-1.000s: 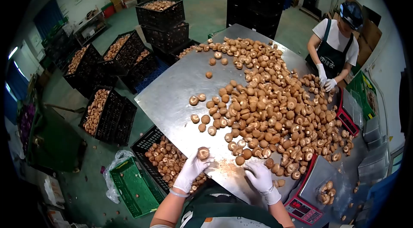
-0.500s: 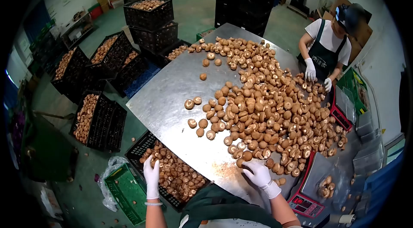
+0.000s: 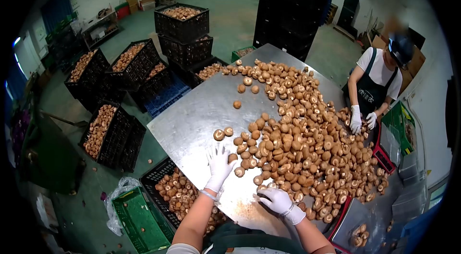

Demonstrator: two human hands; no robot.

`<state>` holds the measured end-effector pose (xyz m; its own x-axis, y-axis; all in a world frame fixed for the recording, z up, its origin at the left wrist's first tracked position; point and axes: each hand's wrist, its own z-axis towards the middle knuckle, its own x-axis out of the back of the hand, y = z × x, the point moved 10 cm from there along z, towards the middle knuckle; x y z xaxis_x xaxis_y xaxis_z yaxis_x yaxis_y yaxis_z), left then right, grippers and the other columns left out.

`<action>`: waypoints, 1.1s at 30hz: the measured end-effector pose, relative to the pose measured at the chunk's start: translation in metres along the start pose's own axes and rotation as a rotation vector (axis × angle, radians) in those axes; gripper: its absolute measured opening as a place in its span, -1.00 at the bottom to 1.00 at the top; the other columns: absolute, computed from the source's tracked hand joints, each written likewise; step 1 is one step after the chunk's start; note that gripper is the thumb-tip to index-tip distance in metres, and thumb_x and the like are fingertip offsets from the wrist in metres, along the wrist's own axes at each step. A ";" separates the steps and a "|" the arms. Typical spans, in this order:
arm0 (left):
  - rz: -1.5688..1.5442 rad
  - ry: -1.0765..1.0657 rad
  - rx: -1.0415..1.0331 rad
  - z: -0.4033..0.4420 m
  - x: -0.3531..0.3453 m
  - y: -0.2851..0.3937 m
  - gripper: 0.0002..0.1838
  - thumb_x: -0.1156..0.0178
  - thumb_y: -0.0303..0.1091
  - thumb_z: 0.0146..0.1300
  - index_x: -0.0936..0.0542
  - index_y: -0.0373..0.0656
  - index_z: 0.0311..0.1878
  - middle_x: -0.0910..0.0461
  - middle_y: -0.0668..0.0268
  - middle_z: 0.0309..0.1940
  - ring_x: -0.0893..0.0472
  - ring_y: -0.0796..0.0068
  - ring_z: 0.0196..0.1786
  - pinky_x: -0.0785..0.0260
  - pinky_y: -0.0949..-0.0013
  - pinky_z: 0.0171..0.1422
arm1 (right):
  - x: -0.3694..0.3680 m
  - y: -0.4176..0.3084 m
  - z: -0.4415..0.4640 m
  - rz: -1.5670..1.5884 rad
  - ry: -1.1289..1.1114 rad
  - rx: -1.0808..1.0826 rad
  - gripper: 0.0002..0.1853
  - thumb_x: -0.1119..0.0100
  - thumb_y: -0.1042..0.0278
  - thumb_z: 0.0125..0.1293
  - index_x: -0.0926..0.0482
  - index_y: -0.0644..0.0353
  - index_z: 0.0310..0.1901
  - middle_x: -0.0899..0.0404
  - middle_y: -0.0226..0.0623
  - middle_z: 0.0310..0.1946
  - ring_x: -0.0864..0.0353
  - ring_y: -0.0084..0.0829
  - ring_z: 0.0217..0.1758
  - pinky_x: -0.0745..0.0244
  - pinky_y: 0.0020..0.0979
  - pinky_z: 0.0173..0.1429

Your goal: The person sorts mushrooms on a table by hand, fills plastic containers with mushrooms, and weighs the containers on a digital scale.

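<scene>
Brown mushrooms [image 3: 302, 143] lie in a wide heap on a metal table [image 3: 187, 115]. My left hand [image 3: 219, 167], white-gloved, is over the table's left part with its fingers spread, beside a loose mushroom [image 3: 233, 158] near its fingertips. At the near edge of the heap, my right hand [image 3: 277, 201], also gloved, is closed with its fingers curled round a mushroom, mostly hidden under them. Below the table's left edge stands a black crate [image 3: 152, 177] of mushrooms, partly covered by my left forearm.
A green crate [image 3: 139, 220] stands on the floor at left. Black crates of mushrooms [image 3: 182, 26] are stacked beyond the table. A co-worker [image 3: 372, 86] in white gloves handles mushrooms at the far right. Scales [image 3: 348, 220] and clear trays [image 3: 410, 187] line the right side.
My left hand has moved from above the black crate up and right onto the table, fingers spreading. My right hand has shifted slightly left and down. The view has tilted.
</scene>
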<state>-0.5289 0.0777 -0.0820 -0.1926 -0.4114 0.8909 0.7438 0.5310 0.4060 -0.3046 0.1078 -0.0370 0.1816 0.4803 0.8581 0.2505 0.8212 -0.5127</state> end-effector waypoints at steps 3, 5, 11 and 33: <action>0.044 -0.057 -0.056 0.007 -0.012 0.010 -0.53 -0.37 -0.06 -0.08 -0.59 -0.07 -0.09 -0.26 0.17 0.31 -0.04 0.03 0.45 0.27 -0.29 0.43 | 0.006 0.010 0.008 0.028 0.054 -0.027 -0.72 -0.18 0.18 0.20 -0.58 0.08 -0.08 -0.61 -0.22 -0.27 -0.61 -0.17 -0.22 -0.52 -0.24 -0.14; 0.019 -0.002 -0.079 0.005 -0.002 0.018 -0.52 -0.37 -0.08 -0.08 -0.60 -0.17 -0.12 -0.27 0.11 0.31 0.04 -0.07 0.47 0.27 -0.26 0.46 | 0.011 0.011 0.007 0.063 0.104 -0.029 -0.73 -0.19 0.20 0.19 -0.58 0.07 -0.09 -0.60 -0.24 -0.28 -0.60 -0.19 -0.20 -0.52 -0.25 -0.14; -0.130 0.147 0.251 -0.060 0.105 -0.059 -0.61 -0.40 -0.24 -0.16 -0.62 -0.25 -0.25 -0.25 -0.04 0.30 -0.06 -0.20 0.41 0.09 -0.06 0.45 | 0.019 0.043 -0.005 0.103 0.084 -0.142 -0.69 -0.17 0.16 0.21 -0.57 0.05 -0.04 -0.59 -0.23 -0.19 -0.61 -0.19 -0.14 -0.52 -0.27 -0.08; -0.288 -0.147 -0.153 -0.066 -0.023 0.041 -0.39 -0.20 -0.09 0.17 -0.38 -0.16 0.24 -0.20 0.01 0.34 -0.06 -0.22 0.40 0.11 -0.17 0.41 | -0.023 0.017 0.102 -0.403 0.151 -0.047 -0.41 -0.17 -0.09 0.16 -0.39 -0.06 0.20 -0.35 -0.09 0.17 -0.20 -0.12 0.36 -0.07 0.16 0.30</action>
<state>-0.4520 0.0597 -0.0990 -0.4901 -0.4117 0.7683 0.7305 0.2869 0.6197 -0.4017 0.1417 -0.0627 0.1960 0.0705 0.9781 0.3721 0.9175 -0.1407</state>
